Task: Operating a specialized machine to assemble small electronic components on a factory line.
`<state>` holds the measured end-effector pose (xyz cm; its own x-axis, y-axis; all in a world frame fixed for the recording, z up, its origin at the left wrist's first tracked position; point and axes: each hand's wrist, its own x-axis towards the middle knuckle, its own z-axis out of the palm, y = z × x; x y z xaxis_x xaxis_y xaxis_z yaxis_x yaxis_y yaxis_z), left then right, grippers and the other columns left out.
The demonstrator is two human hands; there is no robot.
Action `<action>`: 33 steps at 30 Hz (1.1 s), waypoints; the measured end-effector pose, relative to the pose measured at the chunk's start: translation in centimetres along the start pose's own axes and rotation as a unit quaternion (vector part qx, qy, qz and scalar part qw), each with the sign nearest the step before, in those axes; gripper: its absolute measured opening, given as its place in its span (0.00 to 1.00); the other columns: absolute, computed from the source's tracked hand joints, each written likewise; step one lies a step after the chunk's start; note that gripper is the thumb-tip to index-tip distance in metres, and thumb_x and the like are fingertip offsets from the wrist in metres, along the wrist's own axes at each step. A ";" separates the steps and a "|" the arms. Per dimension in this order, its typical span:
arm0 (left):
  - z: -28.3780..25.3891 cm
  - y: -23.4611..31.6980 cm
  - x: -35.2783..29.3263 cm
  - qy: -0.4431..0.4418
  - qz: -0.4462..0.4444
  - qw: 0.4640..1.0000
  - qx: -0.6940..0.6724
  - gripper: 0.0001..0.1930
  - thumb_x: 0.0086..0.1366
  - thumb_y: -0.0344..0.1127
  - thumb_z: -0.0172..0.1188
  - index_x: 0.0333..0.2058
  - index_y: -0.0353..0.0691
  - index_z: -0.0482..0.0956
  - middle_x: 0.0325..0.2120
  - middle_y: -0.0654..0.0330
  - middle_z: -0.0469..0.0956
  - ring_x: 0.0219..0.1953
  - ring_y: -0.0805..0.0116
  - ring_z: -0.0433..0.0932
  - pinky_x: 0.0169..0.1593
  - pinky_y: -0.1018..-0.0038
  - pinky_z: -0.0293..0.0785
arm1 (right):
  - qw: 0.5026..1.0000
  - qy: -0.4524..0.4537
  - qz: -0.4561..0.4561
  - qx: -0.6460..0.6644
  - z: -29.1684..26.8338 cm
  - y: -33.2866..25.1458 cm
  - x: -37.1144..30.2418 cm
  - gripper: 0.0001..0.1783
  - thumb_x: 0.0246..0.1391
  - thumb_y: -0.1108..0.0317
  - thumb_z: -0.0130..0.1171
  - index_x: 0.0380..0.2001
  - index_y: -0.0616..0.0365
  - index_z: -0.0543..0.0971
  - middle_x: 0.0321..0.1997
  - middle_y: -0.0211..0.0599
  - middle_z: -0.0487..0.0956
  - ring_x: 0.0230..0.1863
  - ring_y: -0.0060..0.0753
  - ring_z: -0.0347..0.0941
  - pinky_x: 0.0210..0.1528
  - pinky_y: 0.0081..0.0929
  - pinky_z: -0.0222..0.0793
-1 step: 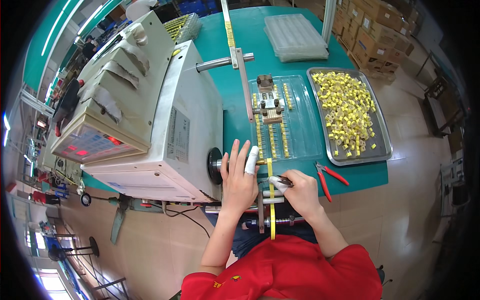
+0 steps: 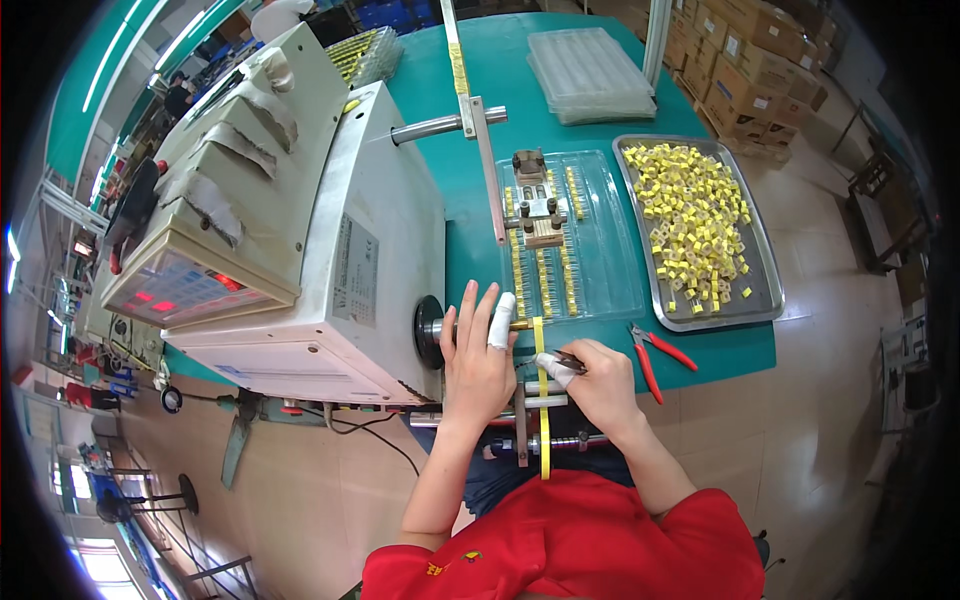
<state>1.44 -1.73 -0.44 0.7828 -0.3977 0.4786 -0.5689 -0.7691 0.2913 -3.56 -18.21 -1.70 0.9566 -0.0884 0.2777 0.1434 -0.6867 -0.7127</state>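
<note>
My left hand (image 2: 478, 365) lies beside the dark round chuck (image 2: 430, 332) of the winding machine (image 2: 375, 240), its fingers stretched forward and a white wrap on one of them. Just right of it, a narrow yellow tape (image 2: 544, 430) runs from the end of the brass-coloured spindle (image 2: 522, 324) down past metal rollers (image 2: 547, 401). My right hand (image 2: 602, 385) is closed around a slim dark tool (image 2: 570, 362), mostly hidden in the fist. A white-wrapped finger of this hand is close to the tape. Whether it touches the tape I cannot tell.
On the green table (image 2: 470, 200), a clear plastic tray (image 2: 610, 260) holds rows of yellow parts under a metal fixture (image 2: 540, 215). A metal tray (image 2: 765, 290) carries many yellow pieces. Red-handled cutters (image 2: 655, 365) lie near the front edge; stacked clear trays (image 2: 590, 75) stand behind.
</note>
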 end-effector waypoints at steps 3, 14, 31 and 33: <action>0.4 0.0 -0.1 -0.002 -0.012 1.000 -0.012 0.23 0.63 0.24 0.53 0.57 0.35 0.67 0.56 0.54 0.69 0.64 0.52 0.62 0.67 0.54 0.49 | 0.995 0.039 0.030 0.088 0.3 -0.6 0.6 0.11 0.48 0.68 0.70 0.27 0.63 0.79 0.21 0.36 0.77 0.22 0.29 0.74 0.24 0.27 0.67; 0.0 0.2 -0.2 0.083 0.002 0.997 -0.005 0.15 0.56 0.25 0.64 0.42 0.36 0.75 0.43 0.57 0.78 0.49 0.53 0.75 0.55 0.58 0.67 | 0.928 -0.110 0.213 0.285 -1.3 -1.7 0.3 0.11 0.56 0.70 0.63 0.23 0.65 0.77 0.16 0.18 0.63 0.22 0.09 0.53 0.22 0.19 0.50; 0.6 -1.2 3.4 -0.034 -0.054 0.996 0.063 0.08 0.66 0.31 0.53 0.33 0.35 0.79 0.18 0.52 0.76 0.23 0.53 0.76 0.34 0.60 0.71 | 0.909 -0.058 0.238 0.338 0.0 -1.6 0.6 0.10 0.55 0.69 0.64 0.23 0.62 0.78 0.18 0.17 0.70 0.21 0.07 0.59 0.22 0.16 0.52; 0.6 -1.2 4.0 -0.056 -0.067 0.994 0.070 0.11 0.68 0.34 0.51 0.29 0.35 0.78 0.15 0.51 0.75 0.20 0.51 0.76 0.30 0.57 0.70 | 0.913 -0.059 0.238 0.327 0.2 -1.4 0.7 0.10 0.55 0.69 0.64 0.23 0.63 0.78 0.17 0.17 0.69 0.21 0.07 0.59 0.22 0.16 0.52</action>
<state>5.39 -2.73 0.66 0.8772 -0.3336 0.3454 -0.4224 -0.8781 0.2246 -3.07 -17.17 -0.59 0.9654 -0.1586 -0.2070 -0.2114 -0.0108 -0.9773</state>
